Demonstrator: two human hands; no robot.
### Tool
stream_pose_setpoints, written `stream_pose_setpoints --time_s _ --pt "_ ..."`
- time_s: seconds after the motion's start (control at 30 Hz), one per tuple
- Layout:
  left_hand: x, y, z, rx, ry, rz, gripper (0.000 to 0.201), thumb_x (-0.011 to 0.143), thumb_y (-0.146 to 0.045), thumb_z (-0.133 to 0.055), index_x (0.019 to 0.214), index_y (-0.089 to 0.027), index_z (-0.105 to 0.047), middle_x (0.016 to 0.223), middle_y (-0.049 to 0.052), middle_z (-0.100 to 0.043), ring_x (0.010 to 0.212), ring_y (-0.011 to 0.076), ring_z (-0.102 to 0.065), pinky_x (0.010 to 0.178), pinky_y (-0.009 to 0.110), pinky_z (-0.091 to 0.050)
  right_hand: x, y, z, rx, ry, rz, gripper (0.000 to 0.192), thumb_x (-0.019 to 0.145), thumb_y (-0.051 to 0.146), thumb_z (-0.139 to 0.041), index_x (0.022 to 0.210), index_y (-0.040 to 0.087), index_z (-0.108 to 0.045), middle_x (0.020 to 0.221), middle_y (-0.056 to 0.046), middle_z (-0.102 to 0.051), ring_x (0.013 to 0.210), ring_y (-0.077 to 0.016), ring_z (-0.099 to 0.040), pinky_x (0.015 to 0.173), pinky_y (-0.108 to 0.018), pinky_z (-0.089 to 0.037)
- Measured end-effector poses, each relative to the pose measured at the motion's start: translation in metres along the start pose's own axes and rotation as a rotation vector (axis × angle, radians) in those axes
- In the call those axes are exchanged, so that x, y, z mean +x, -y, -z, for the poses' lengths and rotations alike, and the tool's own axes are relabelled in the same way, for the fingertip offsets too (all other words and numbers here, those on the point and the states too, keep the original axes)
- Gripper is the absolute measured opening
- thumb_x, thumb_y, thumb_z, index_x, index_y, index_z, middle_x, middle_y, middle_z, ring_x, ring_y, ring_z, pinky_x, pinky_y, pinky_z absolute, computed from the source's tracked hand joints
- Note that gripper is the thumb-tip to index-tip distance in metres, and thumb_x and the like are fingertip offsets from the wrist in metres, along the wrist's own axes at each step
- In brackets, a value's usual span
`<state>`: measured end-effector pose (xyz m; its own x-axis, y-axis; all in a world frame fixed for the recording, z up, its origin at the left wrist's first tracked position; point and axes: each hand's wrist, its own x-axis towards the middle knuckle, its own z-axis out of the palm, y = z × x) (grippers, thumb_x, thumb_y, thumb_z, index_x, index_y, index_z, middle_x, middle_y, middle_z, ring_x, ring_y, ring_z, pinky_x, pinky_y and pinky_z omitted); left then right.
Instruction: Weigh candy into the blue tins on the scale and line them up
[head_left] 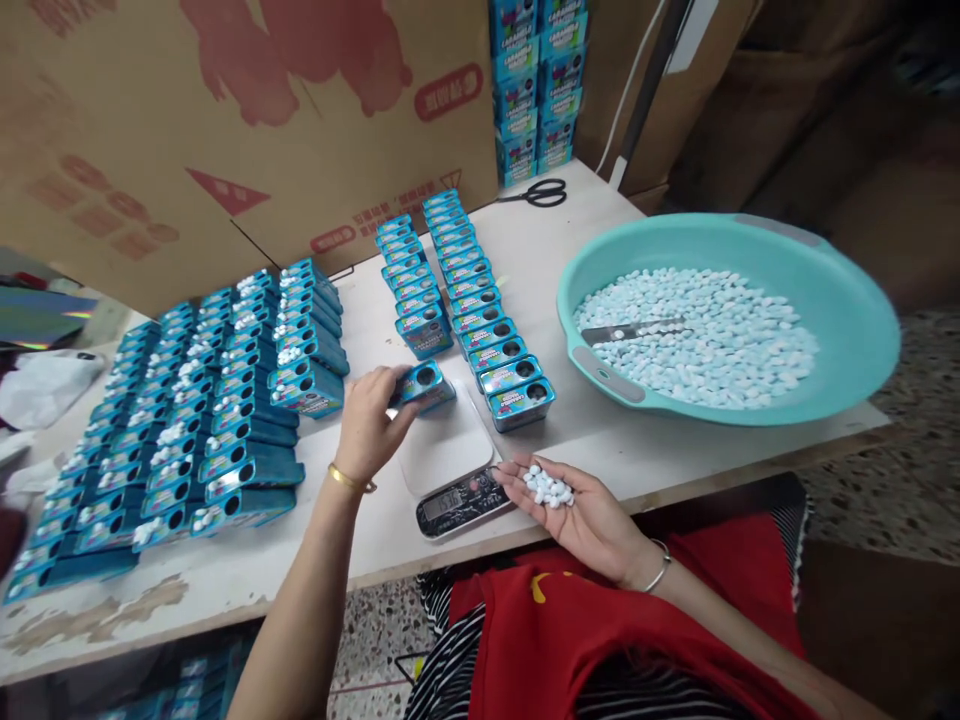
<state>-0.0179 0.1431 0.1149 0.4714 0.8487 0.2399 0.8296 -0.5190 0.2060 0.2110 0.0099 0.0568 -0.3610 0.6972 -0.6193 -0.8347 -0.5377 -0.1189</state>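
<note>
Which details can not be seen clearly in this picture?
Head view only:
- Scale display: digits too small and blurred.
- Tin in the left hand: label blurred, fingers cover one end.
- Candies in the right hand: count unclear.
- Scoop in the basin: partly buried.
- Left tin rows: cut by the edge.

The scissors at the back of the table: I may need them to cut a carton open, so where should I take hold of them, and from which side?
Take the scissors by their black handle loops, the right end nearest the cartons. They lie flat, blades pointing left, so come from above on the right.
</note>
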Motion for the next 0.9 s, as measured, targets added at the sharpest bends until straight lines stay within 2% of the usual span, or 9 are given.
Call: stream_pose_setpoints --time_s 0.07,0.2,0.33,0.5,0.57,0.63,0.77,0.83,0.9 --pt "0.026 0.012 -0.010 0.027 -0.052 0.015 0.036 0.083 -0.037 -0.057 0.114 -0.018 -0.053 0.094 0.006 -0.061 0.088 0.0214 -0.056 0.076 0.034 -0.038 0.000 -0.001 0.000 -0.007 0.020 0.009 0.022 0.087 0.015 -0.048 0.100 0.008 -0.064 0.101 -0.014 -0.071 0.102 -0.0198 -0.066 0.092 -0.031 -0.052" --pt "0.066 0.028 -0.040 0.076 -0.028 0.020 0.040 0.082 -0.037 -0.058 0.117 -0.020 -0.053 0.104 0.009 -0.060 0.098 0.0245 -0.055 0.082 0.036 -0.036 0.000 0.001 -0.001 -0.002 0.031 0.039 0.021 0.086 0.014 -0.049 0.098 0.007 -0.065 0.102 -0.015 -0.070 0.102 -0.0207 -0.066 0.092 -0.033 -0.053" --pt "0.056 0.033 -0.052 0.130 -0.170 0.066 0.052 0.082 -0.044 -0.057 0.126 -0.018 -0.048 0.118 0.014 -0.053 0.109 0.0278 -0.049 0.086 0.039 -0.034 0.001 0.003 0.001 0.007 -0.043 0.054 0.021 0.086 0.011 -0.048 0.097 0.006 -0.066 0.104 -0.017 -0.070 0.103 -0.0223 -0.065 0.092 -0.032 -0.054" --pt "-0.005 0.054 -0.017 0.251 -0.375 0.276 0.046 0.083 -0.047 -0.054 0.118 -0.018 -0.049 0.121 0.015 -0.051 0.115 0.0290 -0.045 0.093 0.042 -0.032 0.007 0.003 0.007 -0.024 -0.093 0.035 0.021 0.085 0.010 -0.049 0.096 0.006 -0.066 0.103 -0.017 -0.070 0.103 -0.0228 -0.065 0.089 -0.030 -0.056" --pt "-0.027 0.072 -0.002 0.371 -0.345 0.399 0.046 0.080 -0.050 -0.057 0.113 -0.019 -0.053 0.125 0.017 -0.048 0.117 0.0335 -0.042 0.093 0.047 -0.031 0.010 0.001 0.009 -0.025 -0.098 0.026 0.020 0.084 0.009 -0.049 0.095 0.007 -0.066 0.102 -0.016 -0.070 0.103 -0.0229 -0.066 0.089 -0.031 -0.056" --pt "-0.042 0.091 0.007 0.466 -0.228 0.453 0.040 0.078 -0.048 -0.060 0.107 -0.020 -0.056 0.131 0.018 -0.044 0.121 0.0377 -0.037 0.092 0.051 -0.030 0.012 -0.001 0.011 -0.025 -0.081 0.025 0.020 0.084 0.009 -0.050 0.096 0.006 -0.066 0.102 -0.017 -0.070 0.103 -0.0231 -0.066 0.090 -0.031 -0.056" --pt "-0.050 0.109 0.014 0.521 -0.044 0.359 0.017 0.083 -0.033 -0.053 0.092 -0.020 -0.059 0.134 0.015 -0.043 0.128 0.0367 -0.033 0.097 0.055 -0.026 0.010 -0.003 0.014 -0.029 -0.039 0.030 0.020 0.084 0.010 -0.051 0.097 0.005 -0.066 0.102 -0.019 -0.070 0.102 -0.0228 -0.066 0.091 -0.031 -0.055" --pt "-0.048 0.097 0.021 0.503 -0.059 0.275 0.014 0.086 -0.030 -0.049 0.088 -0.020 -0.058 0.129 0.013 -0.049 0.124 0.0332 -0.039 0.101 0.055 -0.023 0.009 -0.002 0.015 -0.028 -0.043 0.047 0.020 0.085 0.010 -0.050 0.096 0.005 -0.066 0.100 -0.018 -0.070 0.100 -0.0224 -0.067 0.090 -0.031 -0.055" --pt "-0.045 0.072 0.034 0.448 -0.094 0.193 0.015 0.088 -0.030 -0.045 0.088 -0.020 -0.057 0.119 0.012 -0.054 0.113 0.0288 -0.048 0.100 0.051 -0.029 0.008 0.000 0.017 -0.018 -0.051 0.071 0.020 0.084 0.010 -0.049 0.094 0.006 -0.066 0.100 -0.017 -0.071 0.099 -0.0222 -0.067 0.090 -0.031 -0.055"
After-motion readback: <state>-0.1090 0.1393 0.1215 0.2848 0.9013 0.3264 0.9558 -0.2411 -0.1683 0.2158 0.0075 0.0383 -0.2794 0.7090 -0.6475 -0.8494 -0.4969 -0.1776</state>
